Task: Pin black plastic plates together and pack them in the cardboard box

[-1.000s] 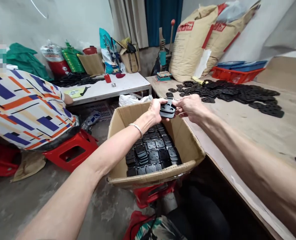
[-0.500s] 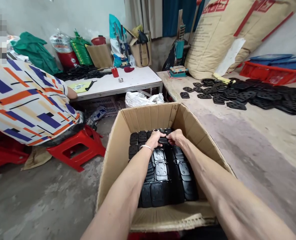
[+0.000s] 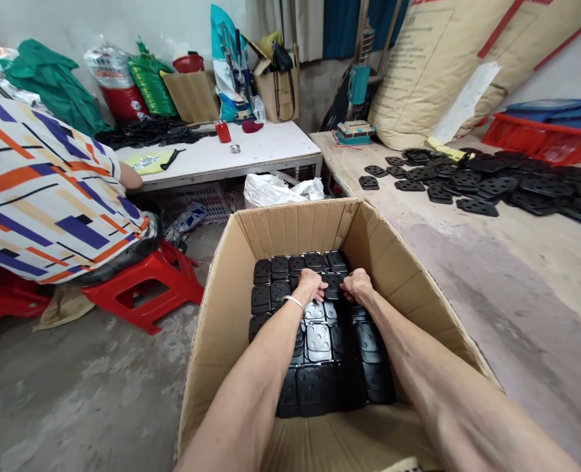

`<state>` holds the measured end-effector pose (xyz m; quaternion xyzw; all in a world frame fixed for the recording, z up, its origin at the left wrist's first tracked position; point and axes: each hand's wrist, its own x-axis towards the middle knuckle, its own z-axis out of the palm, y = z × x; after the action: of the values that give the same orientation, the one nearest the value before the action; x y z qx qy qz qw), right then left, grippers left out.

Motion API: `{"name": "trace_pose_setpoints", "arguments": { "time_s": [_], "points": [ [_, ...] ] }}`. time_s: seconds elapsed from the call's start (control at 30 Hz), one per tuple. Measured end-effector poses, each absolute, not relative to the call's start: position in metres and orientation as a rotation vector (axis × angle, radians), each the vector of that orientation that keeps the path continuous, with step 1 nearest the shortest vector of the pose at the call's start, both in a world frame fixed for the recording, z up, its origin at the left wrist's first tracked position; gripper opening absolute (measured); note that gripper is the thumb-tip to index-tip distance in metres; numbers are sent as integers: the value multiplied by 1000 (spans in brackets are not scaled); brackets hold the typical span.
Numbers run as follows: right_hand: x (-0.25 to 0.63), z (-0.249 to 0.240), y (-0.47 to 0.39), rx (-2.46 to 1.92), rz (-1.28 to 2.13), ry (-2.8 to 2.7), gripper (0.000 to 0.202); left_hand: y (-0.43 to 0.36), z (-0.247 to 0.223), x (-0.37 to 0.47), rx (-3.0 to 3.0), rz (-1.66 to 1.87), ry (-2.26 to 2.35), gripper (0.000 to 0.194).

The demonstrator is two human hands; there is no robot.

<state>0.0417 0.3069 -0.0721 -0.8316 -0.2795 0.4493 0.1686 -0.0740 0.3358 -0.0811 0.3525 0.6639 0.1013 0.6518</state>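
Both of my hands are inside an open cardboard box (image 3: 206,314). Rows of black rounded-square plates (image 3: 318,342) with small round marks fill its floor, standing at uneven heights. My left hand (image 3: 312,285), with a white bangle at the wrist, is closed on the left edge of one black plate (image 3: 334,286). Closed fingers of my right hand (image 3: 357,286) grip that plate's right edge. It lies level over the rows, towards the box's far right corner. My forearms cover part of the plates.
To the right, a worktable (image 3: 447,262) bears a heap of loose black plates (image 3: 506,183) and a red crate (image 3: 540,139). A co-worker (image 3: 59,196) sits at the left on a red stool (image 3: 147,282), by a white table (image 3: 270,141).
My hands have moved slightly nearer and to the right, with the plate between them. It now lies flatter, its face showing. The view has shifted a little.
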Motion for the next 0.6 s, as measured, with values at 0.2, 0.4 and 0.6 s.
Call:
{"name": "trace_pose_setpoints", "arguments": {
  "time_s": [0.2,0.4,0.6],
  "points": [
    [38,-78,311,-2374,1282,-894,28,343,-76,-75,836,143,1623,36],
    [34,-83,318,-2372,1268,-928,27,344,-77,-72,866,125,1704,36],
    [39,-86,321,-2366,1270,-900,30,350,-93,-65,900,125,1738,35]
  ]
}}
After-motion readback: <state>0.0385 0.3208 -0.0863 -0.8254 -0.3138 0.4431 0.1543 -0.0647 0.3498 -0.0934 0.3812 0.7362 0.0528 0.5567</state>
